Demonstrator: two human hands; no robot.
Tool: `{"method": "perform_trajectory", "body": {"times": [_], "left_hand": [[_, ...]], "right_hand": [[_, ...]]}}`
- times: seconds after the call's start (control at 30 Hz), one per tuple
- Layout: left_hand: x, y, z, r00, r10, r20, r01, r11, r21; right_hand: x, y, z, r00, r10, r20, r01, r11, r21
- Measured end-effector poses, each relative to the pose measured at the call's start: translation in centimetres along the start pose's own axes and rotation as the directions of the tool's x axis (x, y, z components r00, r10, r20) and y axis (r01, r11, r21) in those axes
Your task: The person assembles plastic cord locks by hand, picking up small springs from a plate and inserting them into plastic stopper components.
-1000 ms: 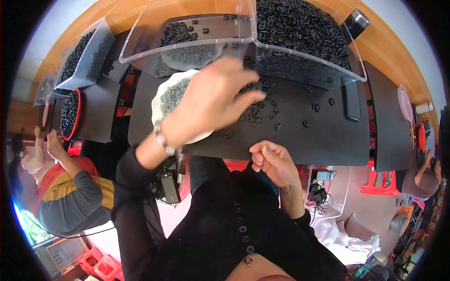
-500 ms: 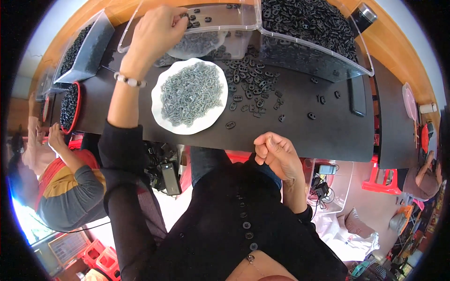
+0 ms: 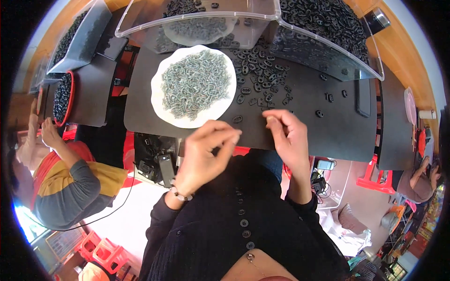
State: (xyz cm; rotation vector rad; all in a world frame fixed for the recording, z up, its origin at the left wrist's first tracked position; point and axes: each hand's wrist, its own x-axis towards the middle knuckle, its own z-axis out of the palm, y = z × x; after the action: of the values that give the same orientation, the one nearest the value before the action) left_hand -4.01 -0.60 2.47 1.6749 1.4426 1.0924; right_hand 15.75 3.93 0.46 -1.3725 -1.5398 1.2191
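Small metal springs [image 3: 197, 84] fill a white scalloped bowl [image 3: 157, 96] on the dark table. Beyond and right of it lie scattered black two-hole plastic pieces [image 3: 262, 77], which look like cord-lock parts. Just off the table's front edge, near the bowl, my left hand [image 3: 204, 152] has thumb and forefinger pinched together. My right hand [image 3: 291, 140] is over the front edge, close to the loose black pieces, its thumb and forefinger also closed at the tips. Anything between either pair of fingertips is too small or hidden to make out.
Clear plastic boxes stand behind: one holds some black pieces [image 3: 183, 7], the other a heap [image 3: 323, 28]. A dark phone-like slab [image 3: 362, 98] and a flask [image 3: 377, 21] are at the right. A person [image 3: 70, 182] works at the left beside a red-rimmed tray [image 3: 71, 98].
My left hand has come back from the far clear box to the table's front edge, beside my right hand. My right hand has shifted slightly right and forward.
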Motion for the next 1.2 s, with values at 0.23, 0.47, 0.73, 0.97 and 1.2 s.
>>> {"method": "perform_trajectory", "body": {"times": [0.23,0.47,0.73,0.97,1.2], "left_hand": [[-1.0,-1.8,1.5,0.997,-0.036,0.071,0.040,0.998,-0.053],[-0.7,-2.5,2.0,0.996,0.032,0.080,-0.037,0.998,0.053],[-0.3,-2.3,2.0,0.998,0.001,0.068,-0.005,0.998,0.064],[-0.2,-2.4,2.2,0.998,0.005,0.058,-0.008,0.999,0.052],[-0.2,-2.6,2.3,0.998,-0.042,0.037,0.042,0.999,0.002]], "right_hand": [[2.8,0.3,-1.1,0.936,-0.290,-0.201,0.178,0.879,-0.443],[3.5,0.5,-0.4,0.933,-0.333,-0.139,0.192,0.784,-0.591],[3.6,0.6,-0.6,0.946,-0.300,-0.126,0.148,0.741,-0.655],[3.8,0.5,-0.9,0.942,-0.307,-0.138,0.137,0.723,-0.678],[4.1,0.2,-0.8,0.946,-0.309,-0.101,0.170,0.734,-0.657]]}}
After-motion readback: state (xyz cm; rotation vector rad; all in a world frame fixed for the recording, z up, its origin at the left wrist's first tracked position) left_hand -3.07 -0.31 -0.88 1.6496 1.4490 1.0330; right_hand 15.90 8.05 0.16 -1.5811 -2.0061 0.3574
